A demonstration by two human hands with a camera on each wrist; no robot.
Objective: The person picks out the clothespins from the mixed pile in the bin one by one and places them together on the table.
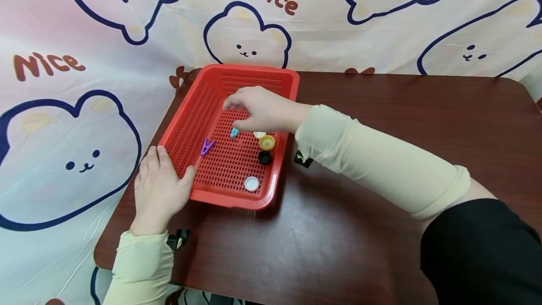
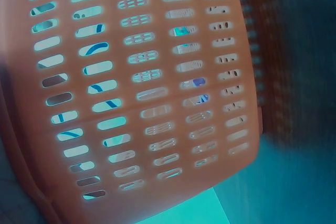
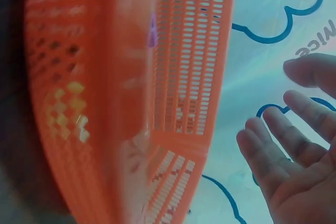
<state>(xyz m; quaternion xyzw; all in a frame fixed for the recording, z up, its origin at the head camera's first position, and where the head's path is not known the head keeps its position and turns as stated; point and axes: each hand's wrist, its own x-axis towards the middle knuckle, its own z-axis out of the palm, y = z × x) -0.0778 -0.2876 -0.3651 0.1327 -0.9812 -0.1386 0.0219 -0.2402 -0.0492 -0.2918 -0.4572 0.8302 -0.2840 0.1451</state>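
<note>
My right hand point(image 1: 264, 109) hovers over the red plastic basket point(image 1: 232, 200), fingers loosely bent and apart; the right wrist view shows the palm and fingers point(image 3: 294, 153) holding nothing. Below its thumb lies a small blue clip point(image 1: 235, 132). A purple clothes peg point(image 1: 207, 147) lies further left on the basket floor. Along the right side sit a yellow round lid point(image 1: 267, 143), a black cap point(image 1: 265, 157) and a white piece point(image 1: 259, 134) partly hidden by my wrist. A white cap point(image 1: 251, 183) lies near the front. My left hand point(image 1: 163, 187) rests on the basket's front-left rim, fingers fairly straight, thumb over the edge.
The basket stands on a dark brown table point(image 1: 338, 239), close to its left edge. A printed cloth point(image 1: 322, 41) with bear outlines hangs behind and at the left. Cables point(image 1: 195, 295) show below the table's front edge.
</note>
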